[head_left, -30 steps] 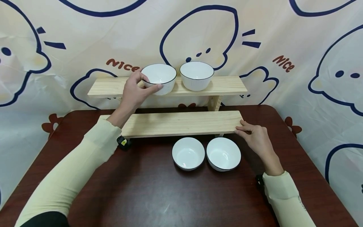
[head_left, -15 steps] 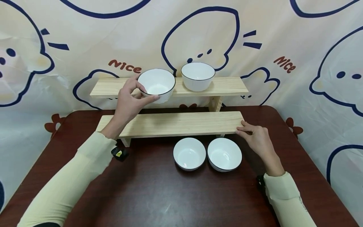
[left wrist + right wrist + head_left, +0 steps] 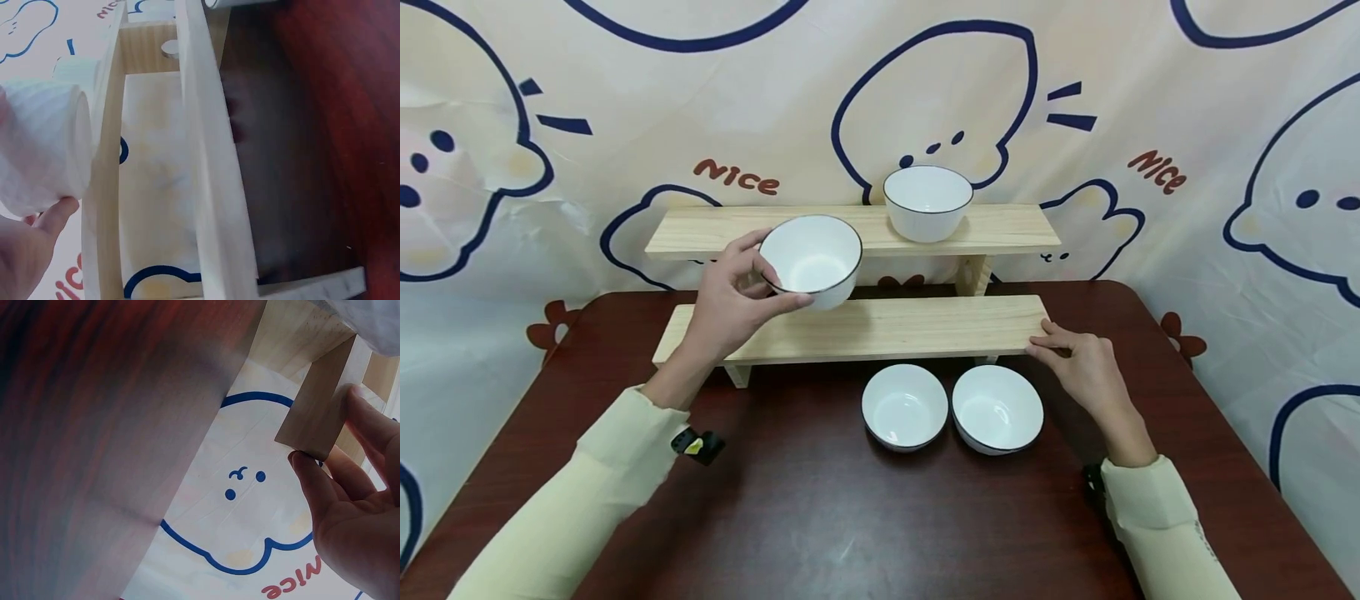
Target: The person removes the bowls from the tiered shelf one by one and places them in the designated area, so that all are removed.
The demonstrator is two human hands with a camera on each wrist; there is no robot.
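Note:
My left hand (image 3: 730, 296) grips a white bowl (image 3: 815, 258) with a dark rim, thumb at the near side and fingers round the left. The bowl hangs in the air in front of the upper shelf board, above the lower one. In the left wrist view the ridged outside of this bowl (image 3: 44, 147) shows. My right hand (image 3: 1082, 371) pinches the right end of the lower wooden shelf board (image 3: 887, 327), as the right wrist view also shows at the board's end (image 3: 319, 403). A second white bowl (image 3: 928, 204) stands on the upper board (image 3: 722, 229).
Two more white bowls, a left one (image 3: 906, 408) and a right one (image 3: 997, 410), stand side by side on the dark brown table (image 3: 820, 517) before the shelf. A printed cloth (image 3: 760, 100) hangs behind. A shelf support (image 3: 973, 275) joins the tiers.
My left hand has lifted the bowl off the upper board and brought it forward and down, slightly left. The right hand keeps its pinch on the lower board. The other bowls stay put.

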